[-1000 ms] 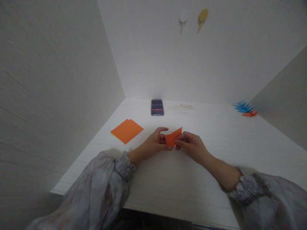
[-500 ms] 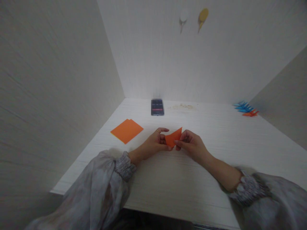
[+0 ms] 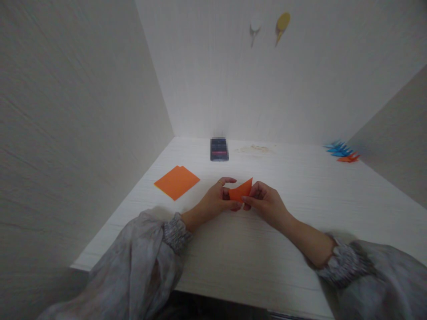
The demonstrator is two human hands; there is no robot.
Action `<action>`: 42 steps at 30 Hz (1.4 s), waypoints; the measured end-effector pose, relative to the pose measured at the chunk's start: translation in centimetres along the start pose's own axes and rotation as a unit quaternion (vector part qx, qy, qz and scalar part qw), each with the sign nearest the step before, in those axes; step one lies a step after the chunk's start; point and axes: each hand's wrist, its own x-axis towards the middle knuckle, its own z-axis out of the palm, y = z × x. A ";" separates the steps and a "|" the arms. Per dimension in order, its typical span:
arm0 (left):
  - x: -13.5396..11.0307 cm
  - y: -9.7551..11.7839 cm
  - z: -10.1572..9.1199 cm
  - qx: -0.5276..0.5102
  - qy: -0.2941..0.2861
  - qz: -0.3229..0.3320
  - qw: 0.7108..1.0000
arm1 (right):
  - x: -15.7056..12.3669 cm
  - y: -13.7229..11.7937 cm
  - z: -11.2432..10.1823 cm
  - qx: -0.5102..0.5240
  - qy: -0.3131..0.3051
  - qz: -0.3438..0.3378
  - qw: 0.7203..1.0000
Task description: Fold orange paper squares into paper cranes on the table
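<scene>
A folded piece of orange origami paper (image 3: 239,192) is held up between my two hands, one pointed corner rising to the upper right. My left hand (image 3: 218,195) pinches its left side with the thumb below, while the index finger, above a ringed finger, reaches over without touching the upper edge. On the right side, my right hand (image 3: 265,199) grips the paper between thumb and bent fingers. Part of the paper's lower edge is hidden behind the thumbs. To the left of my left hand lie orange paper sheets (image 3: 176,183), stacked slightly askew.
Folded blue paper figures (image 3: 338,148) and an orange one (image 3: 348,158) sit at the table's right rear. A dark, blurred-out rectangular object (image 3: 219,150) lies by the back wall. White (image 3: 255,24) and yellow (image 3: 283,21) hooks are on that wall. Side walls flank the white table (image 3: 213,262).
My left thumb has shifted slightly right along the paper's lower edge, and the left index finger has moved a little right. My right hand stays almost still.
</scene>
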 end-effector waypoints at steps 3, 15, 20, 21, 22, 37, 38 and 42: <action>0.0 0.1 0.0 -0.001 -0.003 -0.004 1.000 | 0.0 0.0 0.0 0.014 -0.002 0.002 1.000; 0.1 -0.2 -0.2 0.005 0.014 -0.002 1.000 | 0.4 0.1 -0.6 0.087 -0.043 0.019 0.995; 0.1 0.2 -0.2 0.007 0.040 -0.017 0.999 | 0.5 0.2 -0.4 0.101 -0.026 0.012 0.994; 0.0 0.2 -0.1 0.004 0.040 -0.018 0.999 | 0.5 0.3 -0.3 0.103 -0.028 0.011 0.994; 0.0 0.2 -0.1 0.000 0.038 -0.017 0.999 | 0.5 0.3 -0.2 0.105 -0.031 0.012 0.994; 0.1 0.0 0.1 -0.006 0.019 -0.028 0.999 | 0.4 0.1 0.3 0.103 -0.034 0.021 0.994; 0.1 0.0 0.0 -0.010 0.014 -0.025 1.000 | 0.4 0.1 0.3 0.103 -0.034 0.022 0.994; -0.1 0.1 0.0 -0.021 -0.002 -0.009 1.000 | 0.3 0.0 0.3 0.104 -0.026 0.022 0.994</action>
